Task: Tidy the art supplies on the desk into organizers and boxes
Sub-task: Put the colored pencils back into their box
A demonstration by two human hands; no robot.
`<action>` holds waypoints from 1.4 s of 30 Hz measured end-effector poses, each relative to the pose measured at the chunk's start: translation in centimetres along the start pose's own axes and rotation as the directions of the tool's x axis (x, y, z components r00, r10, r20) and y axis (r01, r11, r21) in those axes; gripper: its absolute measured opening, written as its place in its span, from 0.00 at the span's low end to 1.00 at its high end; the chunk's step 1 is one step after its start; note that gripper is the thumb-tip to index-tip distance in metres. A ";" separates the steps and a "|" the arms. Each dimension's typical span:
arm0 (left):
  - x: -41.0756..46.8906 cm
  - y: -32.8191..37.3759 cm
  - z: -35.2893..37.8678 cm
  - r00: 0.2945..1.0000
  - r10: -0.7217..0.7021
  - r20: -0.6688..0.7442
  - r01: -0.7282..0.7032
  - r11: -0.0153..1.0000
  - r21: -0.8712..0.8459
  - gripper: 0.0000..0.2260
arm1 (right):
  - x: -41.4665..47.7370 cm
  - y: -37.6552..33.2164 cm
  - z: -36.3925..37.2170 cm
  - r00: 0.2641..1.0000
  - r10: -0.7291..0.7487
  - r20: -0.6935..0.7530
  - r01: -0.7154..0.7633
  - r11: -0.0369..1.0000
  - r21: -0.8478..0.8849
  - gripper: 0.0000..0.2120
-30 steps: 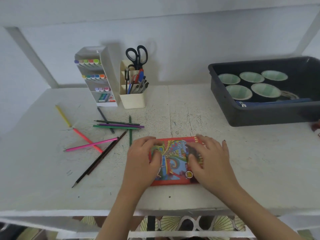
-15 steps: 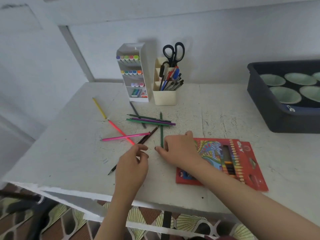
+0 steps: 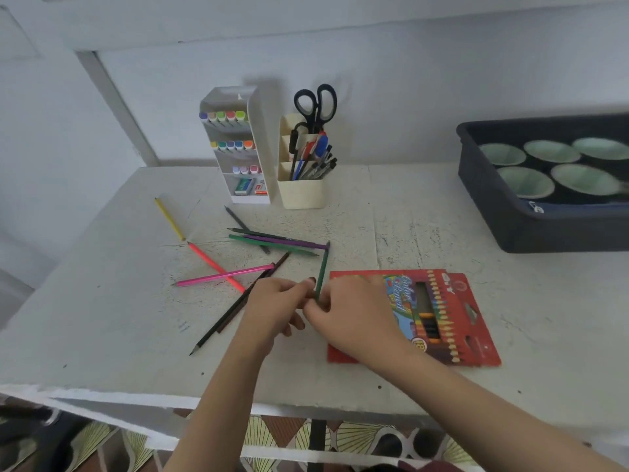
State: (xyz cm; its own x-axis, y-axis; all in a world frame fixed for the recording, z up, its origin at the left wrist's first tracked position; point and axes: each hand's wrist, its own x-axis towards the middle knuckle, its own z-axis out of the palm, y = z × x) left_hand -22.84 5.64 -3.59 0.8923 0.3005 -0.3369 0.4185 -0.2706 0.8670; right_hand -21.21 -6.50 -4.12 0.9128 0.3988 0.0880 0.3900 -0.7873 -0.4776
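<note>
head: green pencil [image 3: 322,267] lengthwise front-to-back

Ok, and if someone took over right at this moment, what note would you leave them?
Hands: left hand and right hand both pinch the lower end of the green pencil.
Pencil box: flat on the desk, under the right hand, with some pencils showing inside.
Done: one pencil picked up, not yet boxed.
Left: yellow pencil, pink pencil and the other loose pencils go into the box.
</note>
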 end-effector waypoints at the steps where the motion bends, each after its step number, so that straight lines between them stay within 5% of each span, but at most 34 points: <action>1: 0.0 0.4 0.3 1.000 -0.003 0.022 0.002 1.000 0.013 0.12 | -0.4 0.3 -0.4 1.000 -0.012 -0.006 0.012 1.000 0.028 0.20; 5: -0.2 1.6 1.2 0.993 0.022 0.112 -0.022 1.000 0.000 0.11 | -1.5 2.0 -2.0 1.000 0.017 0.005 -0.018 0.951 0.308 0.13; 7: -0.5 2.3 1.7 0.980 0.083 0.183 -0.086 0.996 0.012 0.11 | -2.0 3.6 -3.1 0.994 0.025 -0.108 0.018 0.924 0.381 0.05; 11: -1.2 3.5 2.9 0.916 0.155 0.371 -0.164 0.986 -0.007 0.11 | -2.5 7.5 -5.6 0.933 -0.125 -0.338 0.165 0.982 0.090 0.10; 20: -0.7 4.2 7.4 0.799 0.189 0.571 -0.284 0.956 0.081 0.12 | -5.6 14.1 -7.8 0.971 -0.090 -0.222 0.138 0.968 0.211 0.02; 26: 0.1 3.4 10.7 0.895 0.299 0.331 -0.360 0.922 0.141 0.09 | -7.7 18.6 -8.7 0.941 0.076 -0.329 -0.073 0.997 0.021 0.03; 31: 0.2 2.3 11.9 0.855 0.461 0.237 -0.513 0.819 0.259 0.12 | -8.7 20.8 -9.2 0.867 0.262 -0.424 -0.318 0.946 -0.066 0.05; 38: 0.2 1.6 12.6 0.876 0.457 0.154 -0.480 0.856 0.191 0.16 | -8.1 20.4 -7.8 0.934 0.184 -0.307 -0.220 0.972 -0.086 0.04; 42: -0.2 1.2 12.8 0.820 0.555 0.143 -0.571 0.771 0.282 0.11 | -7.1 19.7 -6.8 0.962 0.084 -0.260 -0.105 0.992 -0.066 0.04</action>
State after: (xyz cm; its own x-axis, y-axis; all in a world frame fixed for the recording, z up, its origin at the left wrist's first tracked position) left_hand -20.33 -6.43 -7.15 0.9878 -0.0347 0.1520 -0.1390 -0.6378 0.7576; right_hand -19.14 -28.06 -8.21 0.9425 0.1949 0.2715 0.2992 -0.8540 -0.4256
